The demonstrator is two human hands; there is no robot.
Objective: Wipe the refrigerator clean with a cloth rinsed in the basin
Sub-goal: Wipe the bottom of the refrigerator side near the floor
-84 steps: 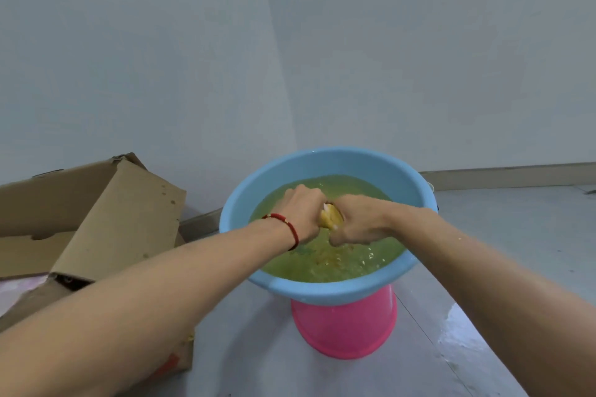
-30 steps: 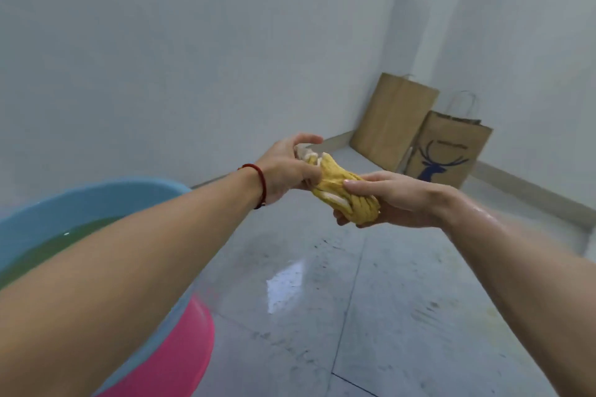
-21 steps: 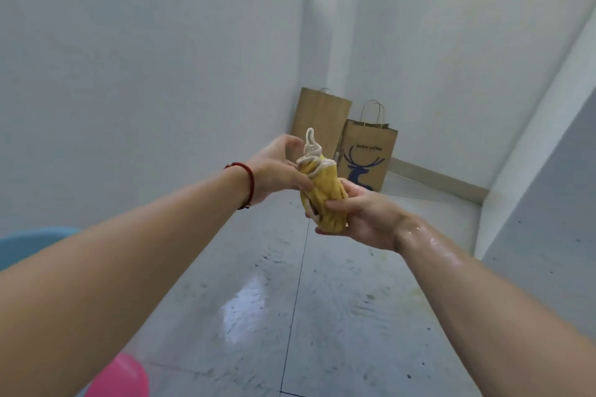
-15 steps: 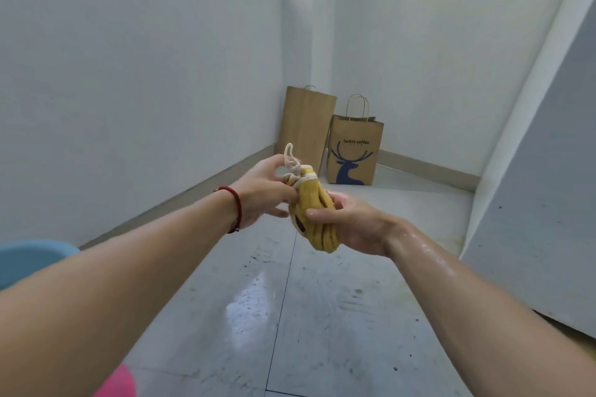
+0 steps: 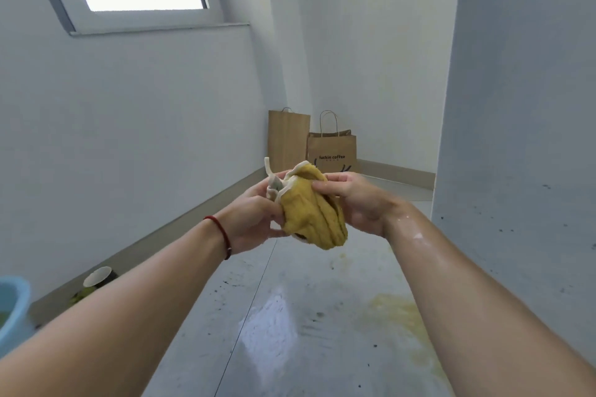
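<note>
The yellow cloth (image 5: 311,209) (tightly twisted earlier) is loosening between both hands, now well away from the basin (image 5: 14,309).

I see a grey floor (image 5: 280,325), wet and shiny in the middle, speckled with dark spots. A yellowish smear (image 5: 398,316) spreads over it toward the right, next to the tall grey-white panel (image 5: 516,171) standing on it. In the far corner two brown paper bags (image 5: 332,150) stand side by side against the walls, the right one printed with lettering. By the left wall a paper cup (image 5: 98,276) lies tipped over. At the left edge I catch part of a blue basin (image 5: 14,309); what it stands on is out of view.
</note>
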